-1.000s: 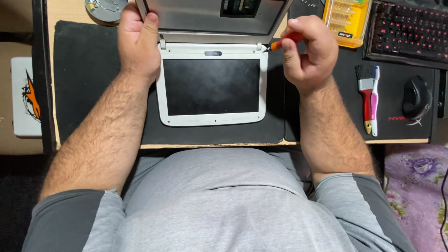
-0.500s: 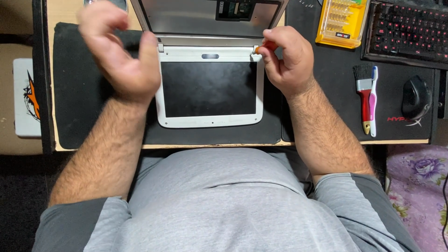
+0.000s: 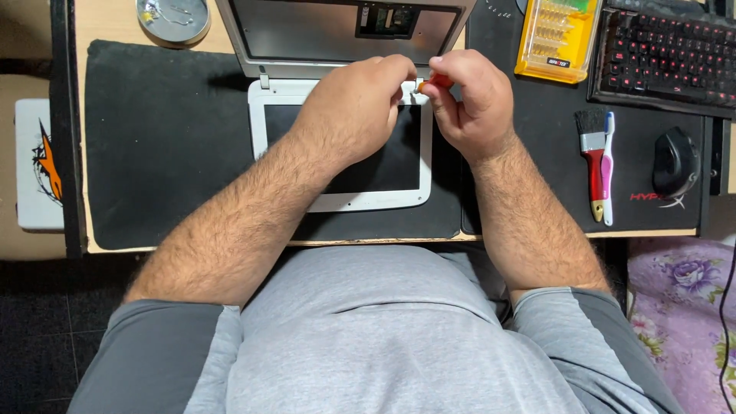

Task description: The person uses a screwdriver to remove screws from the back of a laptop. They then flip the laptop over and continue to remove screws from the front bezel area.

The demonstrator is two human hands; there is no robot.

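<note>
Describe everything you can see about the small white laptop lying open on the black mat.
The small white laptop lies opened flat on a black mat, a white plastic-looking frame around a dark glossy panel. Its grey half extends away toward the desk's far edge, with a dark rectangular opening near the top. A metal hinge shows at the left joint. The left hand rests over the panel's upper part; the right hand holds an orange-handled tool at the right hinge corner.

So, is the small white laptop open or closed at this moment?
Open. The white laptop lies unfolded flat on the black mat, its dark screen facing up and its grey base beyond the hinge.
</note>
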